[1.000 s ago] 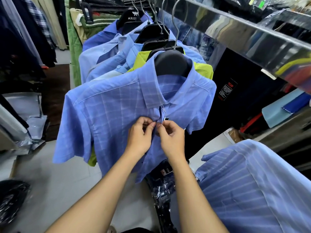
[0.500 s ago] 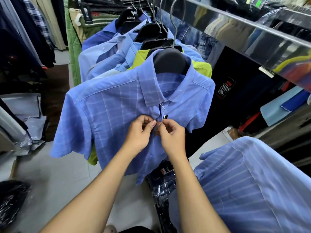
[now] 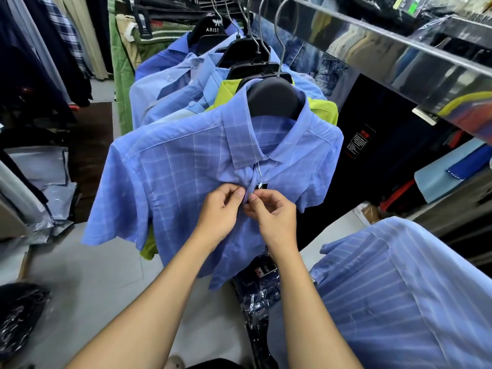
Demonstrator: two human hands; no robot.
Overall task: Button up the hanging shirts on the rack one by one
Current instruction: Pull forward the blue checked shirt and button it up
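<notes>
1. A blue checked shirt [image 3: 186,166] hangs at the front of the rack on a black hanger [image 3: 273,98], facing the camera, collar up and short sleeves spread to either side.
2. The left hand [image 3: 218,211] and the right hand [image 3: 275,214] meet at the shirt's front opening, just below the collar, touching each other.
3. The left hand's fingers [image 3: 237,194] are curled and pinch the left edge of the opening; the right hand's fingers [image 3: 253,199] are curled and pinch the fabric on the other edge. The button itself is hidden between them.
4. A small black tag [image 3: 261,185] hangs on a thin string just above the right hand.
5. Behind the checked shirt a lime-green shirt [image 3: 323,110] shows at the shoulder and below the left sleeve, followed by several light blue shirts [image 3: 170,94] on black hangers.
6. A blue striped shirt [image 3: 399,288] fills the lower right corner, near the right forearm.
7. Clothes in clear plastic wrap [image 3: 259,296] lie below the checked shirt's hem.
</notes>
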